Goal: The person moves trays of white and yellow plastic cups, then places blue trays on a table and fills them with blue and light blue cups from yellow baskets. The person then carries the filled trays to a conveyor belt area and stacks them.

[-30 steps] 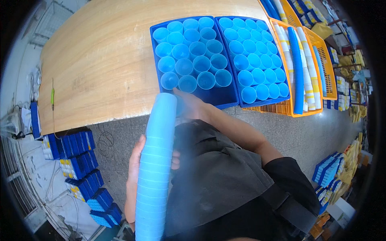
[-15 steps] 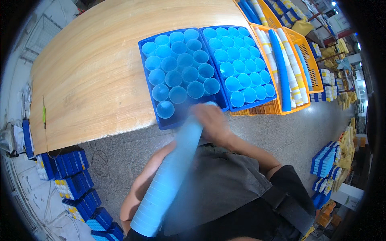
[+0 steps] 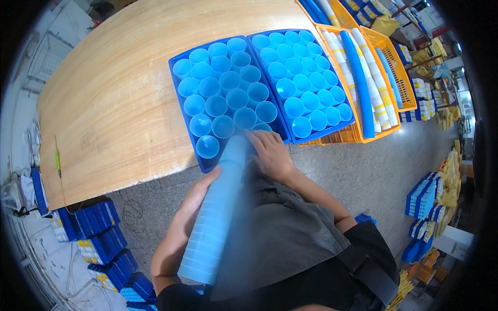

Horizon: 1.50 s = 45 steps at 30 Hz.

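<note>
A long stack of nested light-blue cups (image 3: pixel 215 223) slants from my lap up to the near edge of the left blue box (image 3: pixel 205 167). My left hand (image 3: pixel 198 191) is wrapped round it from the left side, thumb on top. My right hand (image 3: pixel 273 156) is beside the stack's far end, fingers stretched out and thumb hidden; no cup shows in it. Rows of upright blue cups (image 3: pixel 216 105) stand mouth-up in the left box. One cup (image 3: pixel 262 126) by my right fingertips is partly covered. The right blue box (image 3: pixel 322 136) is filled with similar cups.
Both boxes sit at the edge of a wooden table (image 3: pixel 104 114). To their right, a yellow crate (image 3: pixel 394 127) holds long white, yellow and blue stacks. A green-handled tool (image 3: pixel 57 158) hangs at the left. Filled blue boxes (image 3: pixel 98 217) are piled on the floor below.
My right hand has come back toward me from the box, where a cup now shows by its fingertips. The stack's far end and the boxes have shifted left in view.
</note>
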{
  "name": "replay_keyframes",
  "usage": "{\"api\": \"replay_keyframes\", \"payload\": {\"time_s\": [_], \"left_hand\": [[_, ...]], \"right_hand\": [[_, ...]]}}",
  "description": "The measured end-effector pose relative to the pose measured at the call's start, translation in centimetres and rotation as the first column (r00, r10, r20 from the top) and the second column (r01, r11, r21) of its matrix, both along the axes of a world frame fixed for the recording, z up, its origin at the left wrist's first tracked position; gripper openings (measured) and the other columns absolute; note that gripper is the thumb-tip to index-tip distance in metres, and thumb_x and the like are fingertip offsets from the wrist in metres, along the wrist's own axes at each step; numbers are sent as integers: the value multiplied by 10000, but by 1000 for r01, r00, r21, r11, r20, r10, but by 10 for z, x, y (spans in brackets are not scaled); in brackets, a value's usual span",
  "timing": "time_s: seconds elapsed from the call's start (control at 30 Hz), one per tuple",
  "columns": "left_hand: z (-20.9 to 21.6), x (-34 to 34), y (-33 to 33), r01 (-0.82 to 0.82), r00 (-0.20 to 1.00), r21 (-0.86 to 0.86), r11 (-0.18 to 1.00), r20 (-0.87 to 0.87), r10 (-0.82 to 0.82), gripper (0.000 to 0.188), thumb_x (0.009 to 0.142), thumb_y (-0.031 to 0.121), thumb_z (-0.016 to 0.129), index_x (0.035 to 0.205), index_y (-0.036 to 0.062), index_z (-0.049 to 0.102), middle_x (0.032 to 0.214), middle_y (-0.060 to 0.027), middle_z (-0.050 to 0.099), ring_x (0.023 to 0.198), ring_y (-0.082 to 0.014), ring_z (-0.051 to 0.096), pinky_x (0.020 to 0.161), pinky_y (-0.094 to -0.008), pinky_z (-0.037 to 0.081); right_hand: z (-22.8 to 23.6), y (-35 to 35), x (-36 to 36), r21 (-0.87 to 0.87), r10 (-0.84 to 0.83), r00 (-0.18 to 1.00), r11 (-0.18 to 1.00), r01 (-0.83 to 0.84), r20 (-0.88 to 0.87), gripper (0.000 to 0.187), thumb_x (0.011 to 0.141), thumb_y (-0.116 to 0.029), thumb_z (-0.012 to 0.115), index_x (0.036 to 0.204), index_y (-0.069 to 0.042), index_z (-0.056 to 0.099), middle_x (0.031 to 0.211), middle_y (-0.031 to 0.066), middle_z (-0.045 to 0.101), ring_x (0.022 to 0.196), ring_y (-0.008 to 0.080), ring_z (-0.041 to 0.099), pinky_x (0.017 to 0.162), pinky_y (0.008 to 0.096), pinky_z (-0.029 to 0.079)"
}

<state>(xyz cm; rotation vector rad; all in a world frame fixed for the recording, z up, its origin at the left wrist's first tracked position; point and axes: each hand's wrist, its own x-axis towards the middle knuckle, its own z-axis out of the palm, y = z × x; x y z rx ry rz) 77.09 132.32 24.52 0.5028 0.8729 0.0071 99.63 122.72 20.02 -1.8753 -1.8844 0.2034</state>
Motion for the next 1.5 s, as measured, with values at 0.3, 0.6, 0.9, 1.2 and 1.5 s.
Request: {"api": "replay_keyframes", "payload": {"time_s": [0.3,0.6,0.9,1.2,1.5], "left_hand": [[42,-11,-13,-74,997,-81,994,2,75,696,1003,453,565,1380,-119,445,1128,-248,667,944,-288,715,790,-361,620],[55,-46,-22,-133,988,4,991,82,132,699,972,463,600,1332,-126,489,1087,-306,666,896,-361,715,795,-432,612],[58,-58,-37,-485,865,59,873,183,468,630,956,373,642,1386,-58,480,1189,-254,647,997,-325,696,814,-435,602],[78,-71,-21,-347,926,134,928,207,316,699,939,343,669,1465,-28,397,1234,-271,617,1038,-339,673,780,-419,613],[55,-65,28,-651,749,324,686,131,650,592,1045,445,478,1398,-30,470,1195,-213,632,970,-249,674,729,-356,604]], "right_hand": [[16,11,-11,134,192,980,971,-196,44,555,876,-166,625,1415,-119,503,1425,78,541,1320,240,526,1016,490,409],[50,53,11,-77,5,985,997,9,173,581,858,-181,694,1398,-67,512,1357,124,591,1248,277,584,986,433,448],[1,49,-18,79,63,966,996,-44,-249,1076,648,-280,926,1516,-40,336,1473,223,426,1387,392,412,1139,494,347],[46,83,-33,315,340,939,897,-309,-46,882,772,-292,831,1489,-57,374,1348,167,561,1246,346,558,993,494,482],[6,73,-38,156,283,934,955,-253,-219,784,813,-214,796,1487,-102,410,1525,186,360,1349,402,443,1103,438,408]]}}
